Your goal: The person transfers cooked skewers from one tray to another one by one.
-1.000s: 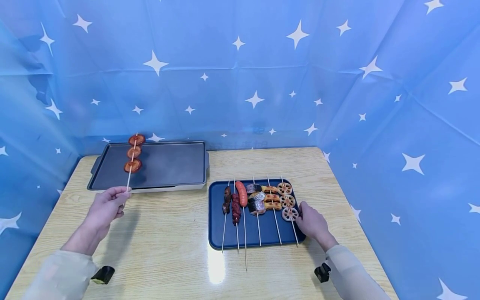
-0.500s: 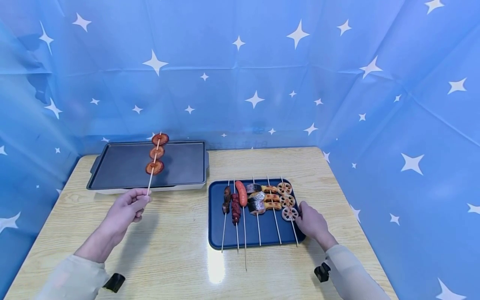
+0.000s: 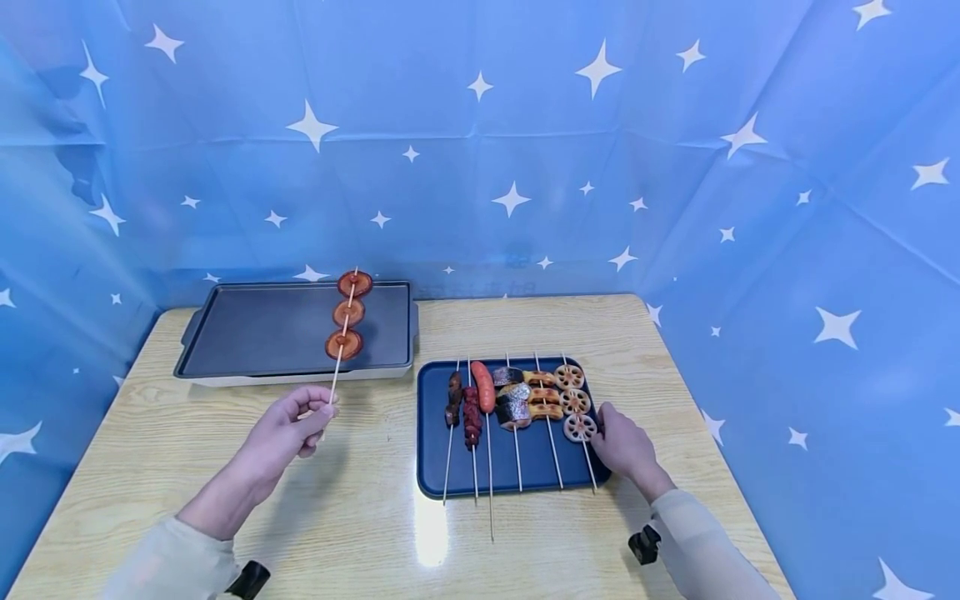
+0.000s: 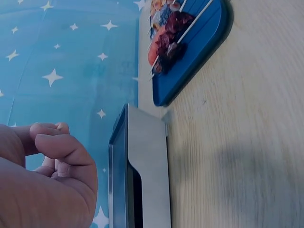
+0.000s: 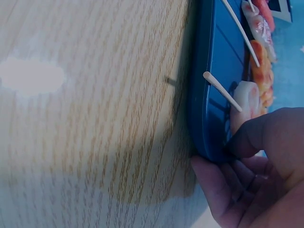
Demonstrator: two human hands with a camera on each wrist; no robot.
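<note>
My left hand (image 3: 288, 429) pinches the bare lower end of a skewer with three round reddish-brown, mushroom-like slices (image 3: 348, 313). Those slices hang over the right part of the dark griddle (image 3: 262, 333), tips pointing away from me. In the left wrist view the thumb and fingers (image 4: 66, 147) are curled, and the skewer itself cannot be made out. At the right edge of the blue tray (image 3: 442, 471), my right hand (image 3: 626, 442) grips the rim. Its thumb lies on the inner side and its fingers outside, as the right wrist view shows, close beside the lotus root skewer (image 3: 575, 402).
Across the tray lie several more skewers: dark meat (image 3: 453, 400), red meat (image 3: 472, 417), a sausage (image 3: 483, 387), fish pieces (image 3: 513, 406) and yellow grilled pieces (image 3: 544, 396). Their sticks overhang the front rim. Wooden tabletop (image 3: 375, 483) extends around; a starry blue curtain (image 3: 465, 167) stands behind.
The left hand has carried the skewer of round slices rightward, from the griddle's left part to its right part. My right hand and the tray have stayed put.
</note>
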